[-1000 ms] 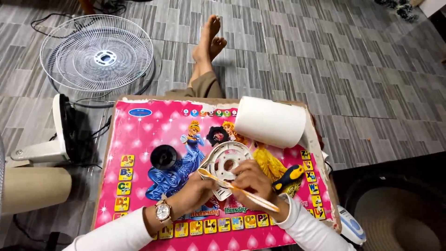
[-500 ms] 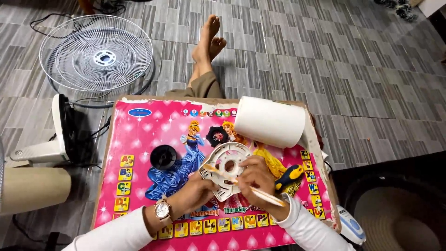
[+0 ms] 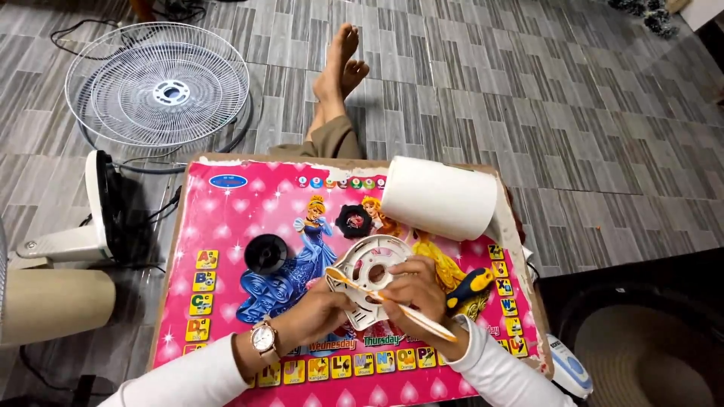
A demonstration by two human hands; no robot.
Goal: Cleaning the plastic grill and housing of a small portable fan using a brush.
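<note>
Sleeves come first at the near edge, white on both arms, a wristwatch (image 3: 264, 341) on the left. My left hand (image 3: 320, 307) curls its fingers under the near-left rim of the white round fan housing part (image 3: 369, 277), gripping it tilted above the pink picture board (image 3: 226, 249). My right hand (image 3: 417, 294) is closed around a toothbrush (image 3: 388, 303), its head resting on the part's left rim. Just right of that hand lies a blue-and-yellow screwdriver handle (image 3: 469, 288).

I judge the main risk to be the part slipping: it is held by one edge only, so a hard brush stroke could twist it loose and knock the black cap (image 3: 265, 253) or the black-and-red ring (image 3: 354, 220) off the board.

Compared with half a second ago, the brush head sits farther left and the part is tipped more toward me.

Farther off, a paper roll (image 3: 440, 197) lies on the board's far-right corner; beyond, bare feet (image 3: 341, 64) and a white fan grille (image 3: 157, 84) rest on the floor.
</note>
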